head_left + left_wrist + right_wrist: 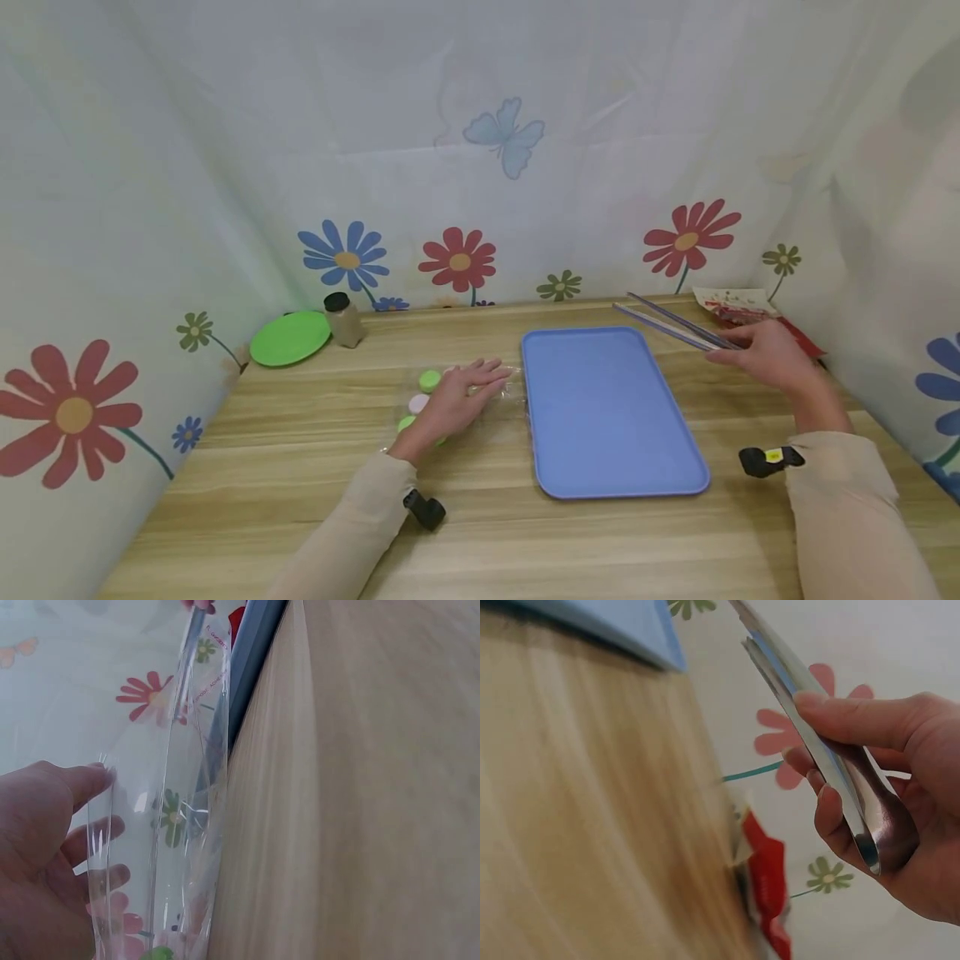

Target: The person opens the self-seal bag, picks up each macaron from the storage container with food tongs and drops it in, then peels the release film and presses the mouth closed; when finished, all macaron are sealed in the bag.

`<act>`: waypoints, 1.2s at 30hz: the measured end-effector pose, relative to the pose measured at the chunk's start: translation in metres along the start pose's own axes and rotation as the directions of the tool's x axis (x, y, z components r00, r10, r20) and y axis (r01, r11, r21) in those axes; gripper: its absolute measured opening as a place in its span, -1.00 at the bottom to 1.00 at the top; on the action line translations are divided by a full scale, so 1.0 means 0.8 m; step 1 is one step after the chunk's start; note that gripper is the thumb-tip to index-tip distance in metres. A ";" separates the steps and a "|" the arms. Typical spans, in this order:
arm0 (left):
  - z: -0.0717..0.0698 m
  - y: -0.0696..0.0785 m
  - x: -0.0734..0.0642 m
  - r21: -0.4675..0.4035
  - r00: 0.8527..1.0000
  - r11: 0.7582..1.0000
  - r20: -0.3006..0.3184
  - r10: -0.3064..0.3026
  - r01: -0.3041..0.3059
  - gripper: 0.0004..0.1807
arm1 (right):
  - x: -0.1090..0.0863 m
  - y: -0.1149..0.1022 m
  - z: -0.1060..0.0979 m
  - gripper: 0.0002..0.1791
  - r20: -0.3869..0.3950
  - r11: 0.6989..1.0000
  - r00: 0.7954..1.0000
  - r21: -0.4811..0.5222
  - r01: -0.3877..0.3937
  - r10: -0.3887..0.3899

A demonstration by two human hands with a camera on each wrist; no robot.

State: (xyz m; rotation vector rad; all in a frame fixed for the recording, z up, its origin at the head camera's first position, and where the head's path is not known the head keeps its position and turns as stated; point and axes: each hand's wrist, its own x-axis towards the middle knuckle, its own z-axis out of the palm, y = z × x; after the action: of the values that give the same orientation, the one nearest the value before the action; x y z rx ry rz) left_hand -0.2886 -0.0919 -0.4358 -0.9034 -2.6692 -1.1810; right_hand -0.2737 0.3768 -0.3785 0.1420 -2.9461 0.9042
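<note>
Metal tongs [671, 323] are held by my right hand [768, 357], thumb on one arm and fingers curled along the other. Their rounded bend [892, 832] sits against the palm in the right wrist view, and the tips point up and away. My left hand [459, 402] reaches palm down over a clear plastic package [161, 847], fingers fairly straight, with the thumb at the plastic's edge in the left wrist view. Round green lids [430, 381] and a whitish lid [418, 404] show under the plastic; the hand partly hides them.
A blue tray [615, 408] lies between the hands. At the back left are a green plate [290, 338] and a black-capped jar [343, 320]. A red-and-white packet [738, 307] lies at the back right, against the flowered curtain [600, 167].
</note>
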 end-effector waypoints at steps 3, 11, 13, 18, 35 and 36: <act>0.000 -0.001 0.001 -0.007 1.000 1.000 0.000 0.001 -0.001 -0.62 | 0.003 0.014 0.007 -0.23 0.019 0.999 0.999 0.002 -0.051 0.051; -0.003 -0.002 0.002 -0.007 1.000 1.000 0.008 -0.004 0.005 -0.62 | 0.007 0.040 0.022 -0.30 0.020 0.996 0.996 -0.016 -0.084 0.084; -0.004 -0.003 0.002 -0.010 1.000 1.000 0.012 -0.005 0.005 -0.61 | 0.009 0.042 0.025 -0.34 0.022 0.997 0.997 -0.038 -0.070 0.071; -0.005 -0.003 0.002 -0.016 1.000 1.000 0.018 -0.005 0.005 -0.62 | 0.012 0.040 0.027 -0.38 0.045 0.994 0.997 -0.090 -0.060 0.064; -0.011 -0.008 0.009 -0.018 0.999 1.000 0.030 0.011 -0.010 -0.61 | 0.015 0.007 0.032 -0.54 0.202 0.960 0.942 -0.137 -0.245 0.269; -0.012 -0.008 0.010 -0.017 0.999 1.000 0.031 0.010 -0.009 -0.62 | 0.015 0.006 0.032 -0.53 0.204 0.960 0.942 -0.138 -0.242 0.267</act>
State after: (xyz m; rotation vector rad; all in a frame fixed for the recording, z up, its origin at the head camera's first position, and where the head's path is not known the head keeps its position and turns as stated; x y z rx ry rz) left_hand -0.2996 -0.0979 -0.4308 -0.9437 -2.6798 -1.1996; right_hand -0.2872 0.3657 -0.4015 -0.1606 -3.2708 0.7924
